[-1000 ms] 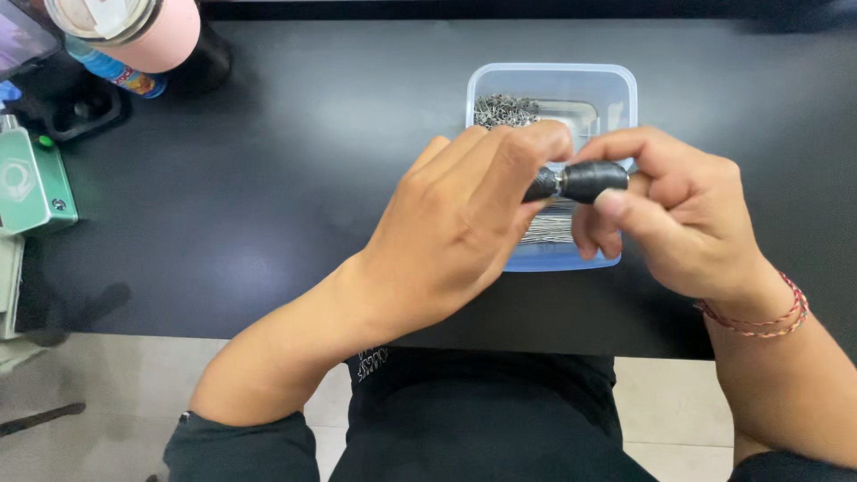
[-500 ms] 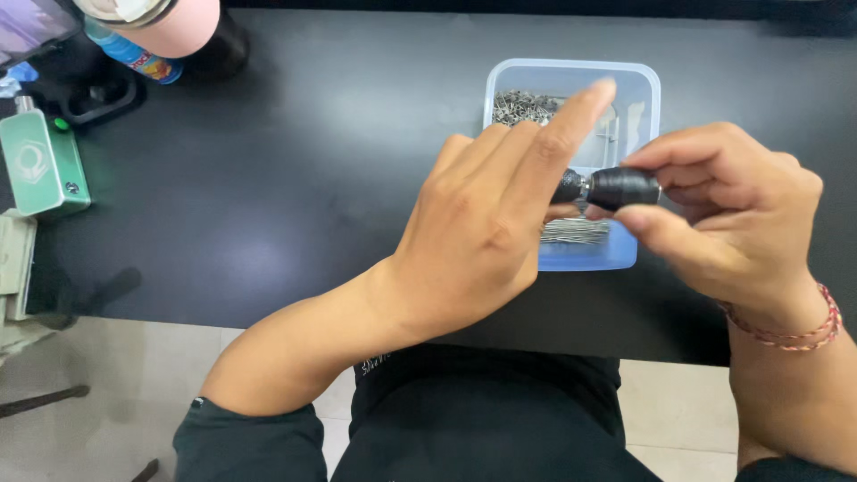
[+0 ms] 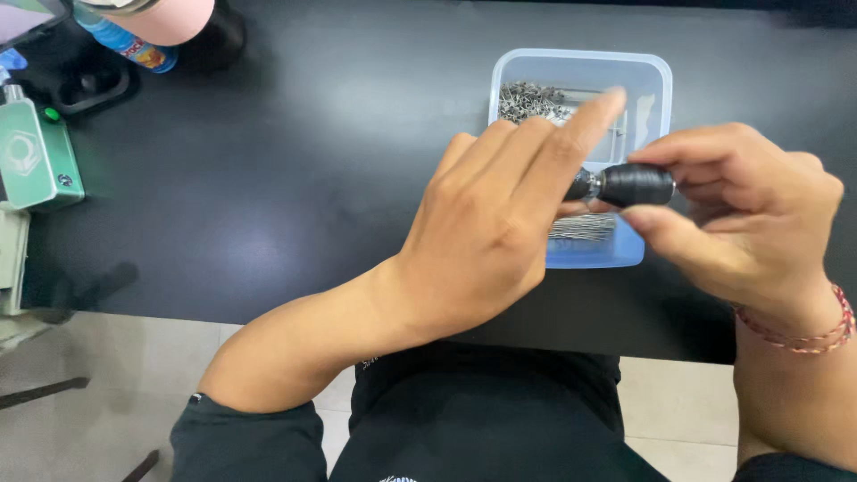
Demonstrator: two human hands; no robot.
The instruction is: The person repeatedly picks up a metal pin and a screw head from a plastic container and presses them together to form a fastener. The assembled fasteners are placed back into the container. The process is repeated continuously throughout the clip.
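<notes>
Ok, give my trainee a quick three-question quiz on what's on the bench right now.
1. True or false: the right hand pinches a small black cylinder.
2. What lies in the clear tub? A) small metal parts B) coins C) water
3. Which hand stands over the tub with its fingers stretched out?

Key:
1. True; thumb and fingers grip it, with its metal tip toward the left hand.
2. A; heaps of small silvery pieces lie in it.
3. The left hand; whether its hidden fingertips touch the cylinder's tip cannot be told.
</notes>
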